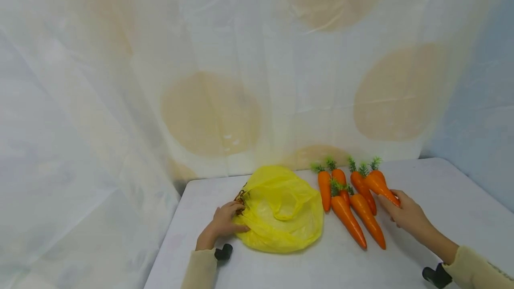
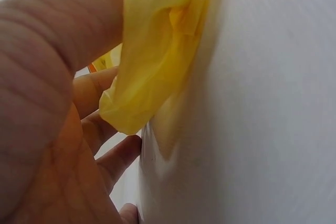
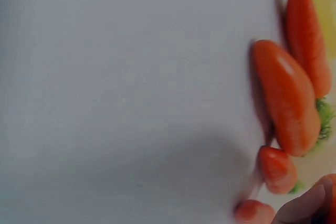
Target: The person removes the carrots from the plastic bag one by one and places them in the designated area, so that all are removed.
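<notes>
A yellow plastic bag (image 1: pixel 281 217) lies on the table, its mouth loosely gaping. My left hand (image 1: pixel 225 218) holds its left edge. Close up in the left wrist view, a fold of the bag (image 2: pixel 152 61) hangs between the thumb and the fingers (image 2: pixel 119 157). To the bag's right, my right hand (image 1: pixel 411 216) grips a carrot (image 1: pixel 377 183) near its narrow tip, the green top pointing away. Several other orange carrots (image 1: pixel 348 220) with leafy tops lie close together between bag and hand. Only part of the right hand (image 3: pixel 304 205) shows at its wrist view's lower corner.
A white table (image 1: pixel 305 271) bears everything, with its left edge and far right corner in view. Behind it hangs a pale curtain (image 1: pixel 277 79) with tan circles. Pale sheets stand at the left (image 1: pixel 72 168) and at the right (image 1: pixel 482 137).
</notes>
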The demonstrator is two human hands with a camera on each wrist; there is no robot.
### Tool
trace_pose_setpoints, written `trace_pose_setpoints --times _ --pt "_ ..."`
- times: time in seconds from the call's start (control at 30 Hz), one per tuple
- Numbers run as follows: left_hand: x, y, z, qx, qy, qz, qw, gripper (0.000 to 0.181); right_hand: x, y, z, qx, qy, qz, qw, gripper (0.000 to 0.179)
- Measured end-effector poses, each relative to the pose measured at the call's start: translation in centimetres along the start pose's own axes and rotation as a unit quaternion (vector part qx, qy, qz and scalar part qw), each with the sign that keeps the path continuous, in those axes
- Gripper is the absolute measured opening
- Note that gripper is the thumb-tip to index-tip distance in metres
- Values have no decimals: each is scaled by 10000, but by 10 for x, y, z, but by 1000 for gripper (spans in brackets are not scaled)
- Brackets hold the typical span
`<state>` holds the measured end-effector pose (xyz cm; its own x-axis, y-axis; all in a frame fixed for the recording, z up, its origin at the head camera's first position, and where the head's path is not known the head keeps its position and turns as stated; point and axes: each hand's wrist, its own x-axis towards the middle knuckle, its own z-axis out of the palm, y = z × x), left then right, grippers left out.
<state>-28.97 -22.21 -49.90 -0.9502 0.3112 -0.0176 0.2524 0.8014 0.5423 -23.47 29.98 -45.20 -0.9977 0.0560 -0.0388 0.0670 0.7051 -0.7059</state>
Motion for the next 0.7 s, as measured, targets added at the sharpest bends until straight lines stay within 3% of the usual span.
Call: trace_pose_setpoints --times 0.33,0.7 --pt "-2 -5 7 -14 8 10 10000 67 6 20 7 -243 -126 386 9989 84" --pt "0 0 0 38 15 -6 10000 68 11 29 9 -393 -165 531 9977 86"
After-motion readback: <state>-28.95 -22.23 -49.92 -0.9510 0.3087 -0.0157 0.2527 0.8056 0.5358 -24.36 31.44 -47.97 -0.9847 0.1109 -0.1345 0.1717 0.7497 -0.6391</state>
